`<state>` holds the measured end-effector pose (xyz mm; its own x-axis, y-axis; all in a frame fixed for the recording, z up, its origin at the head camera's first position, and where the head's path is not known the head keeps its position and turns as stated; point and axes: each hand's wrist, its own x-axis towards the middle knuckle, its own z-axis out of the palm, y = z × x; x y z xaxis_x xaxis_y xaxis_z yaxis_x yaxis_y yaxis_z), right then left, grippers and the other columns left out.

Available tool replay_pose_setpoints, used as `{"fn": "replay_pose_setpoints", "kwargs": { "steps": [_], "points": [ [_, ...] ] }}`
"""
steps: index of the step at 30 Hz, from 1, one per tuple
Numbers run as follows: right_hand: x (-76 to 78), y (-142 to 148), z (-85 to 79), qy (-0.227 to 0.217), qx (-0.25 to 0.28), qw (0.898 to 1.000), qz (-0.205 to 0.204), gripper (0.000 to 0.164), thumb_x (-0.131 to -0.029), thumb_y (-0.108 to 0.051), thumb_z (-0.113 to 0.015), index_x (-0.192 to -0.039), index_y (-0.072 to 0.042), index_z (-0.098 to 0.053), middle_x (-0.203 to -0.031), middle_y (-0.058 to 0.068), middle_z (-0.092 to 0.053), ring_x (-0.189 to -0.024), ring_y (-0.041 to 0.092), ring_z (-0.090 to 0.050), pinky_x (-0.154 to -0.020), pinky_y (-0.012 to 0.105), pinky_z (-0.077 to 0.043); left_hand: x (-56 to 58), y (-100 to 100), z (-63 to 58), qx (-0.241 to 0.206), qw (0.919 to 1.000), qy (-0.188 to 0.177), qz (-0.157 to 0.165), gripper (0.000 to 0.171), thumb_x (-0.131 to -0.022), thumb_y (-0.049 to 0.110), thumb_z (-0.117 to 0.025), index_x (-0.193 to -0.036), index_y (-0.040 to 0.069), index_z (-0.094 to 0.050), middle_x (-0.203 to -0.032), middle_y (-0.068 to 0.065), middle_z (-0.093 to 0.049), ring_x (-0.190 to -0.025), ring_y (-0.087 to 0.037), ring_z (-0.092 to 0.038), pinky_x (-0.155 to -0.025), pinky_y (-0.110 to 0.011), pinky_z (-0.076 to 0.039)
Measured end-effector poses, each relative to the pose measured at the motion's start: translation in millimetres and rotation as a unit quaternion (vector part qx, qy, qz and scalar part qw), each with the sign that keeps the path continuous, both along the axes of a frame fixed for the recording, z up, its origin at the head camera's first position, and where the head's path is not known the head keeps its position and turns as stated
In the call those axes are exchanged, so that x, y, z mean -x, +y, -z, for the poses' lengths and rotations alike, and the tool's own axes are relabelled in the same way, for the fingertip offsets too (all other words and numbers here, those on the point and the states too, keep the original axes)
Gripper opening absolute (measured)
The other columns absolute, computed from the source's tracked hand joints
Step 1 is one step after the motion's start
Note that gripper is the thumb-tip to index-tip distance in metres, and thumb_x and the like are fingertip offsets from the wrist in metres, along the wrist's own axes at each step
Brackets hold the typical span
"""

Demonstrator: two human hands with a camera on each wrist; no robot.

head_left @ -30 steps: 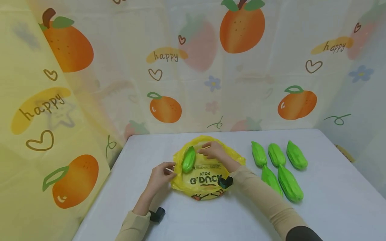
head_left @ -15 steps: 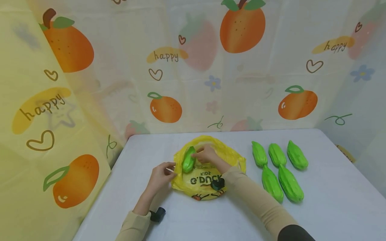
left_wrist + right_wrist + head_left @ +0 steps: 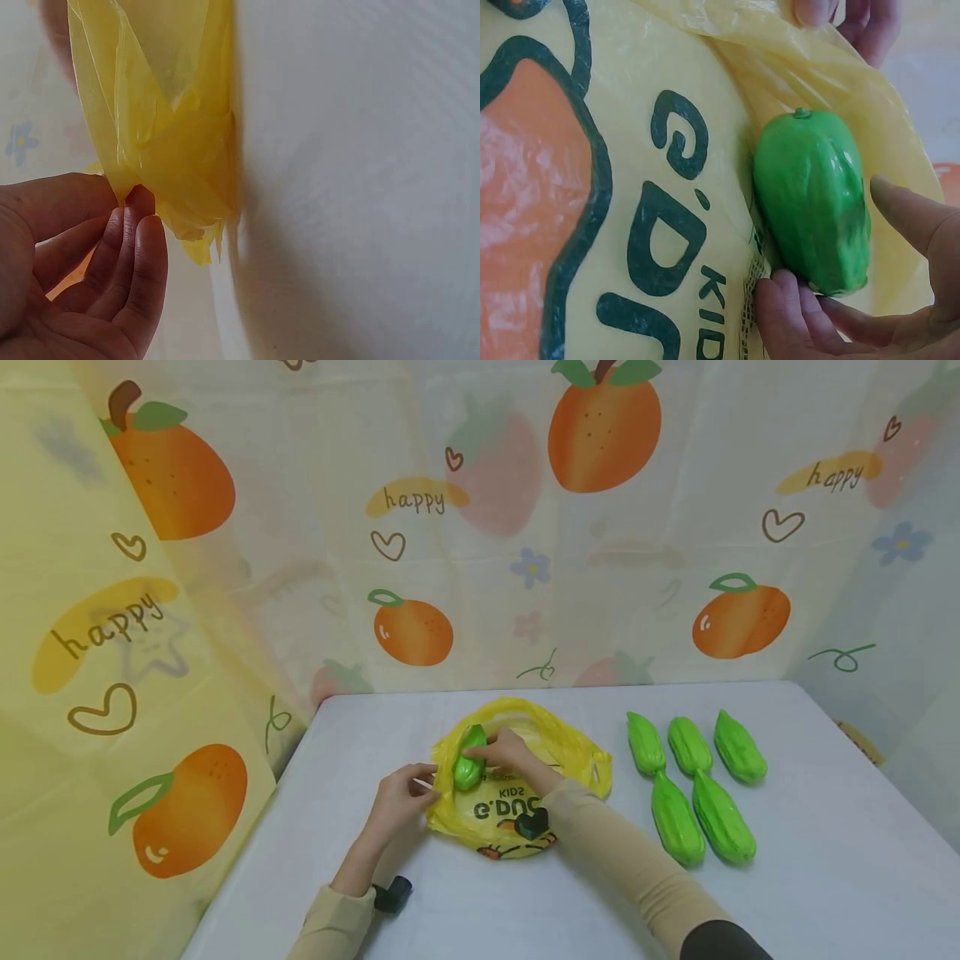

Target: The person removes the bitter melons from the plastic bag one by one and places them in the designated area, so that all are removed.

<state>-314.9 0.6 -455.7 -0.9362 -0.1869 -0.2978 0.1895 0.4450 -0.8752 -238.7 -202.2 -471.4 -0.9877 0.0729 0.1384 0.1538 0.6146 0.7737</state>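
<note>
A yellow plastic bag point(image 3: 517, 839) printed with a duck design lies spread open on the white table. My left hand point(image 3: 401, 797) pinches its left rim between thumb and fingers, which the left wrist view shows close up with the yellow film point(image 3: 176, 161). Inside the bag's left side rests a glossy green papaya-shaped fruit point(image 3: 468, 772), with shallow ribs. My right hand point(image 3: 513, 752) reaches into the bag and holds this fruit, fingers around its lower end and thumb along its side. In the right wrist view the green papaya-shaped fruit point(image 3: 810, 199) sits between thumb and fingers.
To the right of the bag lie several similar green fruits point(image 3: 722, 818) in two rough rows. The white table point(image 3: 480, 910) ends at the back against a fruit-patterned curtain point(image 3: 300, 610). A brown round object point(image 3: 858, 742) shows past the right edge.
My right hand has moved left and slightly down inside the bag, from beside the green fruit to around it. My left hand has stayed at the rim.
</note>
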Motion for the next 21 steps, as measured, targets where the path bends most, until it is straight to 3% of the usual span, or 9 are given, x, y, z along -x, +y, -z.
{"fn": "replay_pose_setpoints", "kwargs": {
  "steps": [6,12,21],
  "points": [
    [1.7,-2.9,3.9,-0.007,-0.005,1.000,0.005,0.048,-0.078,-0.036,-0.076,-0.107,0.001,-0.063,-0.104,0.011,-0.063,-0.092,0.023,-0.064,-0.076,0.035,-0.056,-0.4,0.8,-1.6,-0.001,1.0000,0.002,0.000,0.038,-0.076,0.002,-0.074,-0.113,0.006,-0.067,-0.094,-0.006,-0.066,-0.076,-0.015,-0.065,-0.068,-0.027,-0.056],
    [2.4,-3.6,5.6,-0.011,-0.002,1.000,0.008,0.052,-0.079,-0.035,-0.076,-0.111,0.003,-0.061,-0.107,0.013,-0.063,-0.094,0.025,-0.064,-0.078,0.036,-0.056,1.0,0.8,0.0,0.005,1.0000,0.003,0.000,0.038,-0.076,0.002,-0.074,-0.113,0.006,-0.067,-0.094,-0.005,-0.066,-0.076,-0.015,-0.065,-0.067,-0.027,-0.056],
    [1.2,-7.5,3.3,-0.057,0.068,0.996,0.024,0.049,-0.082,-0.020,-0.075,-0.118,0.006,-0.056,-0.107,0.016,-0.061,-0.092,0.027,-0.065,-0.072,0.034,-0.058,1.0,1.1,0.7,0.002,1.0000,-0.002,-0.002,0.038,-0.076,0.001,-0.074,-0.114,0.006,-0.067,-0.094,-0.005,-0.066,-0.076,-0.014,-0.065,-0.067,-0.027,-0.056]
  ]
}}
